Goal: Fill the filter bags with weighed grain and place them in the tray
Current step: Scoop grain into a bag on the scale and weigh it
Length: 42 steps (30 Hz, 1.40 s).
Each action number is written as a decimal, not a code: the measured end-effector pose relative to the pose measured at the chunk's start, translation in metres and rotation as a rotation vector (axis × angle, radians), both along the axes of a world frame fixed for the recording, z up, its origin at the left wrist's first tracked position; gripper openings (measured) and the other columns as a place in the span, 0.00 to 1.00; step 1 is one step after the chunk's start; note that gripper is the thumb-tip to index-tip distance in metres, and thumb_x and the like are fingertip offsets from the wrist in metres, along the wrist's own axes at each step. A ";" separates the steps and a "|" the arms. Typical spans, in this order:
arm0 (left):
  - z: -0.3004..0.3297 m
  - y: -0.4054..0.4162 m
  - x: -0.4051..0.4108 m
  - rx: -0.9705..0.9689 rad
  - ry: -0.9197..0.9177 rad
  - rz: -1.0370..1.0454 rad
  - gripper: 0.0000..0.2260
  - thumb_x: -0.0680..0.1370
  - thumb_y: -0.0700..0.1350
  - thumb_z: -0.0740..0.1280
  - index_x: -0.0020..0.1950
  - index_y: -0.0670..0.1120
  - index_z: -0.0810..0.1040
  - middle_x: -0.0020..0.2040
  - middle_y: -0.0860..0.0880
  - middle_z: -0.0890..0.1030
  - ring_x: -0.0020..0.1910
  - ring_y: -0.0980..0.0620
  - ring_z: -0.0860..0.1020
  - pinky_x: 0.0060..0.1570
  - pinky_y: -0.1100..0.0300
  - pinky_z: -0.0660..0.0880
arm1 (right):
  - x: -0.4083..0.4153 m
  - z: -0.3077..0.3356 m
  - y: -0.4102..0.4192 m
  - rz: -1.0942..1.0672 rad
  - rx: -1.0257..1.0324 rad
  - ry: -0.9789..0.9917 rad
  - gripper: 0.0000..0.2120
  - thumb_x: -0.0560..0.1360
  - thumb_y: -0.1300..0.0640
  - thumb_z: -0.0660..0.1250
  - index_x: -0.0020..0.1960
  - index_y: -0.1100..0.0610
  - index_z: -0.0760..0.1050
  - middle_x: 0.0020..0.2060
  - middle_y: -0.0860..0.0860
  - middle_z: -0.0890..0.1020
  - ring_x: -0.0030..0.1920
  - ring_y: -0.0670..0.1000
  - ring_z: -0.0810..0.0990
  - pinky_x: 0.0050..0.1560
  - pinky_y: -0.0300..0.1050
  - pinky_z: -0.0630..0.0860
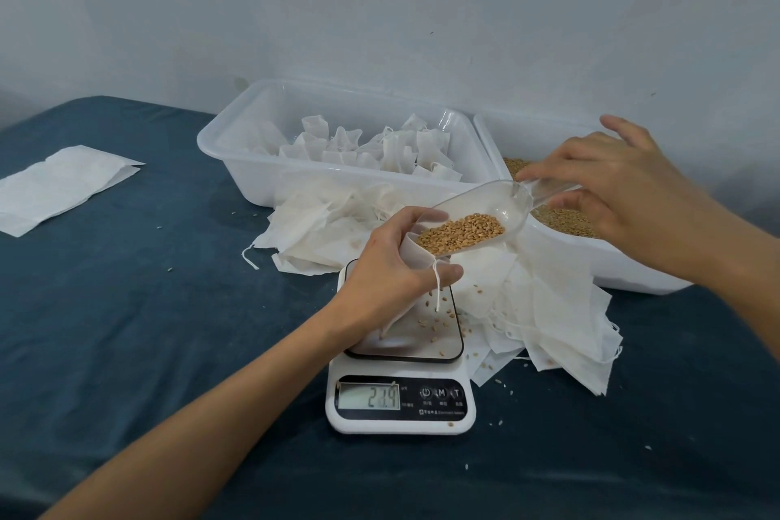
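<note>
Over the scale (401, 384), the left hand (388, 262) pinches the mouth of a white filter bag (411, 251) between thumb and fingers, and the bag hangs down so that its lower end touches the scale's platform. The right hand (612, 182) grips the handle of a clear plastic scoop (477, 220), tilted so that its front lip sits at the bag's opening; a heap of brown grain (462, 233) lies in the lower end of the scoop. Loose kernels are scattered on the scale platform and on the dark blue counter (147, 308) around it. The display is lit, but its digits are blurred.

Behind the scale, a white tray (236, 165) holds many filled, tied bags. Just to its right, touching or nearly touching it, stands a second white tub (591, 262) with grain inside, partly hidden by the right hand. Empty bags (557, 325) lie in loose piles between the tray, the tub and the scale. Far to the left on the counter rests a flat stack of white sheets (59, 186).
</note>
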<state>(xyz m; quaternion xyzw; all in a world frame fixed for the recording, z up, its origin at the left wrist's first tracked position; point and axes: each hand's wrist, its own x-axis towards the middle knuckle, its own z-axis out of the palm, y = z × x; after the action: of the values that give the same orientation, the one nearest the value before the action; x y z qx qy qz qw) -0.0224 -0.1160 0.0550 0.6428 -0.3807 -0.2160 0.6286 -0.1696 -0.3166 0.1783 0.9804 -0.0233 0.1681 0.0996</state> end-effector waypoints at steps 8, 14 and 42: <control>-0.002 -0.001 0.002 -0.002 -0.003 -0.003 0.25 0.71 0.41 0.80 0.65 0.56 0.79 0.65 0.45 0.78 0.55 0.74 0.78 0.54 0.71 0.75 | 0.000 0.001 -0.001 -0.002 -0.007 -0.001 0.17 0.76 0.66 0.71 0.64 0.55 0.81 0.51 0.53 0.82 0.54 0.60 0.80 0.77 0.61 0.53; -0.005 -0.002 0.003 -0.015 -0.001 -0.002 0.24 0.73 0.38 0.79 0.65 0.55 0.79 0.64 0.46 0.77 0.51 0.73 0.80 0.49 0.75 0.74 | 0.001 -0.001 -0.002 0.008 -0.014 -0.008 0.18 0.76 0.67 0.71 0.64 0.55 0.81 0.51 0.53 0.81 0.54 0.60 0.80 0.77 0.62 0.54; 0.005 0.002 -0.001 -0.004 0.050 -0.010 0.25 0.69 0.45 0.78 0.64 0.58 0.79 0.64 0.48 0.75 0.49 0.55 0.87 0.56 0.62 0.78 | 0.002 -0.009 -0.008 0.009 -0.015 -0.014 0.18 0.76 0.68 0.68 0.63 0.55 0.80 0.51 0.51 0.81 0.55 0.60 0.80 0.76 0.62 0.55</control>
<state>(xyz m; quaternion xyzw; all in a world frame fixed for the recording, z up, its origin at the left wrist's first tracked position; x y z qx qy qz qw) -0.0233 -0.1145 0.0598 0.6341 -0.3686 -0.2345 0.6380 -0.1675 -0.3249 0.1697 0.9786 -0.0185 0.1757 0.1058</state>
